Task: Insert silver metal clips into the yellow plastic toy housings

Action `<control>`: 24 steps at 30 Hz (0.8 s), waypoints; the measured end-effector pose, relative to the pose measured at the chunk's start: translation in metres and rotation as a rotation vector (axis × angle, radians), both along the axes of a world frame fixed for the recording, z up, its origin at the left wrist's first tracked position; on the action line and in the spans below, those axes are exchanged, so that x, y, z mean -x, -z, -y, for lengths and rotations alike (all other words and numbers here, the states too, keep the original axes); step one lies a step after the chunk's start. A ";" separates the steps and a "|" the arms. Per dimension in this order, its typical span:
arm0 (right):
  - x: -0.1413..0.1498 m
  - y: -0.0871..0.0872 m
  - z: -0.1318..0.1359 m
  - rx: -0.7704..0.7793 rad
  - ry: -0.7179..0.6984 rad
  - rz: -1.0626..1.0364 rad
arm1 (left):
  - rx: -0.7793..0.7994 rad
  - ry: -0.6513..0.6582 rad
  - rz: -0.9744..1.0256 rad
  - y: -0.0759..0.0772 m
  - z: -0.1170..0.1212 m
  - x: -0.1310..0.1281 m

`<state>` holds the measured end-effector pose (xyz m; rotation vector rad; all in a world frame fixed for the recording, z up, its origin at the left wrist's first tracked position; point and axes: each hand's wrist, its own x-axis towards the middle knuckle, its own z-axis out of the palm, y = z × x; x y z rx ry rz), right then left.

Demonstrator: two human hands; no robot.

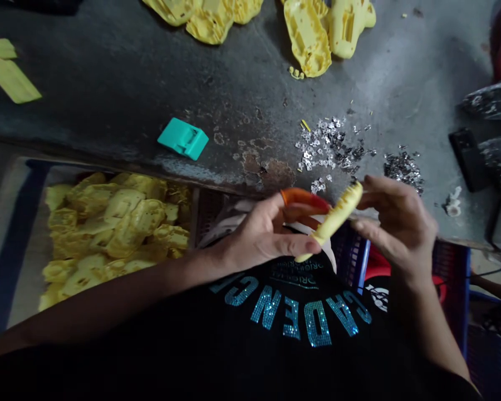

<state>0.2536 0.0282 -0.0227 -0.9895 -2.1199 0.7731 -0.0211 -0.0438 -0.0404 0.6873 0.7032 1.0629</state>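
My left hand (pixel 271 225) grips a yellow plastic shell (pixel 335 218) between thumb and fingers, holding it edge-on above my lap. An orange-red finger cover (pixel 303 196) is on one of its fingers. My right hand (pixel 398 225) is at the shell's upper end, its fingers bent and the thumb apart from them. Whether those fingertips touch the shell is unclear. A small dark bit shows at the shell's tip. Just beyond, on the table (pixel 129 83), lie a loose spread of small metal clips (pixel 332 145) and a darker heap of small metal parts (pixel 403 167).
Near the table's front edge sits a teal plastic block (pixel 183 138). More yellow shells (pixel 309 39) lie at the back. A box at lower left holds many yellow shells (pixel 117 217). To the right are a black phone (pixel 470 159), plastic bags (pixel 495 103) and a blue crate (pixel 459 278).
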 end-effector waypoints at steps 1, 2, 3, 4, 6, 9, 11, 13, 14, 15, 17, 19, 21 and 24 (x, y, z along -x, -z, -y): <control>0.005 0.001 -0.012 0.005 -0.012 0.019 | 0.037 -0.031 0.066 0.002 0.001 0.005; 0.011 0.002 -0.023 -0.030 -0.015 0.089 | 0.051 -0.060 0.111 0.004 0.002 0.011; 0.018 0.003 -0.033 -0.085 -0.013 0.201 | 0.058 -0.086 0.133 0.005 0.003 0.017; 0.025 0.004 -0.042 -0.144 -0.014 0.344 | 0.062 -0.106 0.137 0.006 0.004 0.023; 0.042 0.005 -0.053 -0.245 -0.011 0.615 | 0.059 -0.134 0.117 0.006 0.007 0.033; 0.064 0.006 -0.057 -0.351 0.001 0.872 | 0.046 -0.140 0.094 0.008 0.010 0.040; 0.072 0.005 -0.057 -0.383 0.002 0.950 | 0.055 -0.162 0.127 0.012 0.011 0.040; 0.075 0.003 -0.057 -0.379 0.016 0.957 | 0.081 -0.166 0.176 0.015 0.011 0.038; 0.073 0.002 -0.057 -0.360 0.027 0.923 | 0.096 -0.147 0.194 0.017 0.010 0.036; 0.071 -0.001 -0.055 -0.331 0.035 0.851 | 0.110 -0.112 0.207 0.019 0.010 0.035; 0.064 -0.006 -0.049 -0.214 0.030 0.582 | 0.139 -0.007 0.234 0.022 0.009 0.033; 0.057 -0.010 -0.037 -0.027 -0.001 0.196 | 0.173 0.089 0.276 0.025 0.009 0.028; 0.053 -0.012 -0.021 0.143 -0.027 -0.112 | 0.202 0.167 0.321 0.025 0.008 0.022; 0.052 -0.010 -0.002 0.174 -0.054 -0.228 | 0.210 0.242 0.355 0.023 0.006 0.011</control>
